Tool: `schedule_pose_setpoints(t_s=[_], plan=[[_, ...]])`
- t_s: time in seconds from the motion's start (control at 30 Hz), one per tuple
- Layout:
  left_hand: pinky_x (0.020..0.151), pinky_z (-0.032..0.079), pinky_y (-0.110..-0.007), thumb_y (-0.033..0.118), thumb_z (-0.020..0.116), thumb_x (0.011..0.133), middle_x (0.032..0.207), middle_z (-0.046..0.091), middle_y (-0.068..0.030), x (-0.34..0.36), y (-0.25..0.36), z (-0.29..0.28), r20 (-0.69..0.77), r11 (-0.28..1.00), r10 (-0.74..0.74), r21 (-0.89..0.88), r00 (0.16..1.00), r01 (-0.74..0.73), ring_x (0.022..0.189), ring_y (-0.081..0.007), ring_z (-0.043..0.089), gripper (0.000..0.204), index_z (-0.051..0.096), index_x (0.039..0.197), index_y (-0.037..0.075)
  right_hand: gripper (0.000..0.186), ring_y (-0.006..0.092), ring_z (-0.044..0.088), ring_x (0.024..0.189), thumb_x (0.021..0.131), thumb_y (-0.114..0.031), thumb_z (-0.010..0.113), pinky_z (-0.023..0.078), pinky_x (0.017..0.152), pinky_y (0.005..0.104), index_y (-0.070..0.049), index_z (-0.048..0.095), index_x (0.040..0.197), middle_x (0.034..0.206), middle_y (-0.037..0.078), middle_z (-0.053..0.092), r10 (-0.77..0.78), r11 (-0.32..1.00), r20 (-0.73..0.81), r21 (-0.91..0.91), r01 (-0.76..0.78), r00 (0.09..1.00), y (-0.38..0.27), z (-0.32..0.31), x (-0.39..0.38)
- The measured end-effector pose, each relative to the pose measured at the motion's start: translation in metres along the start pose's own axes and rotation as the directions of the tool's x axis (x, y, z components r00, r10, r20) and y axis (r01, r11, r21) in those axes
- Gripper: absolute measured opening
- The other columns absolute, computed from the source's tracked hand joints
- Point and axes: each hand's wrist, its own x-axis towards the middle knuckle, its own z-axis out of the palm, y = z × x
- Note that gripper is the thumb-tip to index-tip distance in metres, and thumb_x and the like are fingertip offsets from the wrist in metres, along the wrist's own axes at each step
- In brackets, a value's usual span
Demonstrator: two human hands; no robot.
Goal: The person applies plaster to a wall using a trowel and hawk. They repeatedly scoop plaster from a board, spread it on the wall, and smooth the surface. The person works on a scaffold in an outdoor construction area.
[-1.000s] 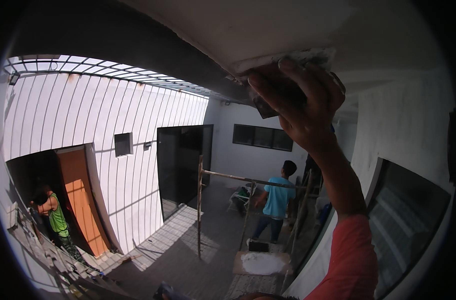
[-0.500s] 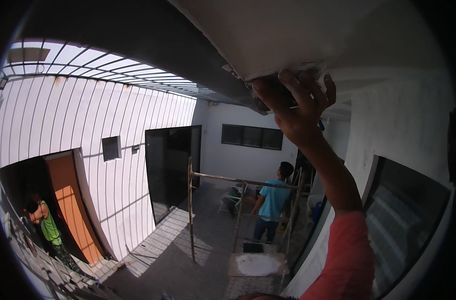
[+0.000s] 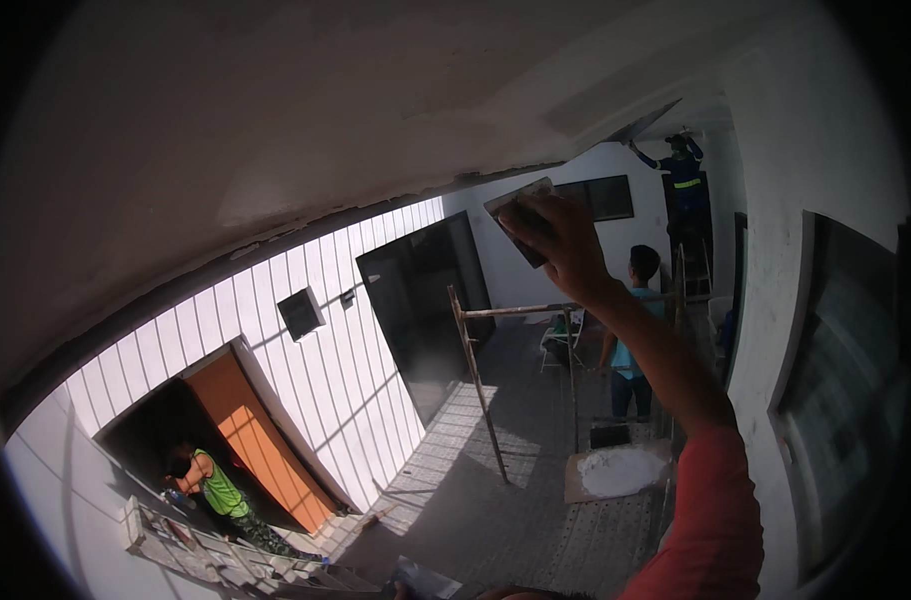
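Note:
My right hand (image 3: 553,240), at the end of a red-sleeved arm, grips a flat, dark rectangular hand tool (image 3: 515,230) with a pale-dusted edge, like a sanding block or float. Hand and tool are in the upper middle, just below the rough, chipped lower edge of a plastered ceiling panel (image 3: 225,120), apparently off it. My left hand is out of view. Beneath my arm lies a board (image 3: 577,475) bearing a patch of white powder or compound, with a dark rectangular object (image 3: 610,436) behind it.
Metal scaffold rails (image 3: 505,311) stand ahead. A person in light blue (image 3: 627,355) is behind them; another in dark workwear (image 3: 683,200) reaches up at the back right. A person in green (image 3: 220,488) stands by an orange door (image 3: 255,440). A window (image 3: 835,360) is at right.
My right hand and tool have come down from the panel's surface to below its edge. The view has shifted, showing more ceiling and the worker in dark clothing at the back.

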Motion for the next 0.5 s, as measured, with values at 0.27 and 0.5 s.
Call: schedule_pose_setpoints(t_s=[0.27,0.5], plan=[[0.071,0.055,-0.029,0.031,0.052,0.107,0.102,0.069,-0.0059,-0.084,0.116,0.087,0.257,0.962,-0.271,0.101,0.928,0.253,0.087,-0.0146,0.069,0.034,0.062,0.123,0.002,0.064,0.0152,0.048,0.127,0.092,-0.029,0.071,0.031,0.114,0.0443,-0.041,0.046,0.150,0.139,-0.006,0.053,-0.371,0.599,0.278,0.801,-0.001,0.886,-0.183,-0.101,-0.102],[0.087,0.054,-0.031,0.033,0.048,0.108,0.121,0.065,-0.0093,-0.152,0.192,0.141,0.096,0.786,0.121,0.599,0.988,-0.154,0.106,-0.0206,0.066,0.046,0.051,0.141,0.002,0.056,0.0191,0.053,0.126,0.093,-0.020,0.067,0.038,0.110,0.0461,-0.042,0.053,0.143,0.139,-0.002,0.055,-0.239,0.566,0.366,0.805,-0.177,0.899,-0.201,-0.134,-0.111]])
